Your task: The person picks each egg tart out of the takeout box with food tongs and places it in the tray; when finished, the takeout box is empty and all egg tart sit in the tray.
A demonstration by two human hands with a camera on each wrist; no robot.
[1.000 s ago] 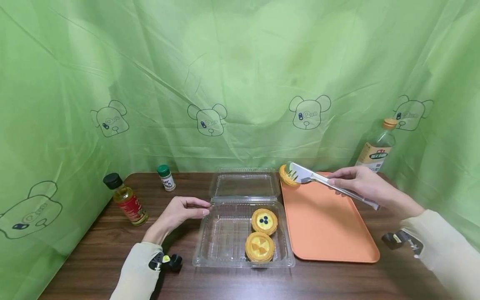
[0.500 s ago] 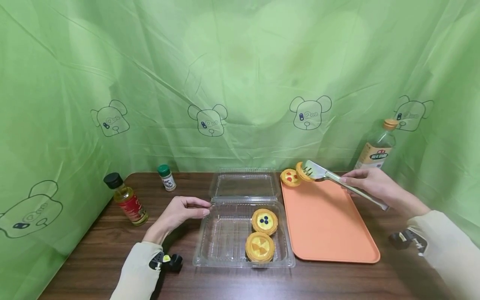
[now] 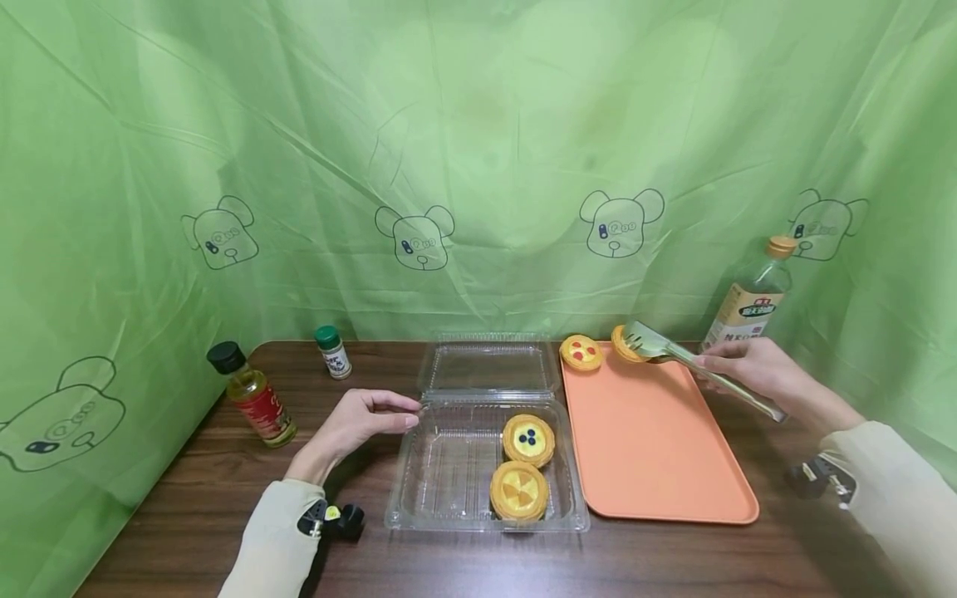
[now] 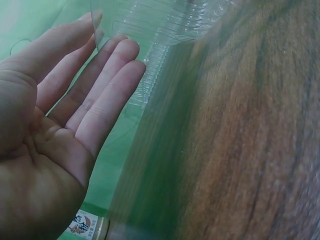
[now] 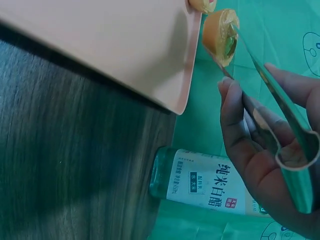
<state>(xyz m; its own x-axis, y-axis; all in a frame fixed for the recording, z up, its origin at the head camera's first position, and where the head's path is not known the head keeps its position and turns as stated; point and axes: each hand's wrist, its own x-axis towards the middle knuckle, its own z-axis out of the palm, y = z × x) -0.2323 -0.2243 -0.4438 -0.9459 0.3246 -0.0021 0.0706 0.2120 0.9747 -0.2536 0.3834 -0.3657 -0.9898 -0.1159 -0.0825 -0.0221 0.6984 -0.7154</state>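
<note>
Tart with a golden crust shows in the head view at the far edge of the orange tray, its face partly covered by the tongs you grip in your right hand. A second earlier it covered the red-dotted tart; now it has moved right, apart from it, and your right hand has shifted right too. Your left hand stays at the far left corner of the clear container, where two more tarts sit in the right half.

In the left wrist view, your thumb and index finger pinch the clear plastic edge, the other fingers extended.

In the right wrist view, the tart is tilted, side-on, its crinkled rim caught between the tong tips; your fingers curl around the tongs, near the vinegar bottle.
</note>
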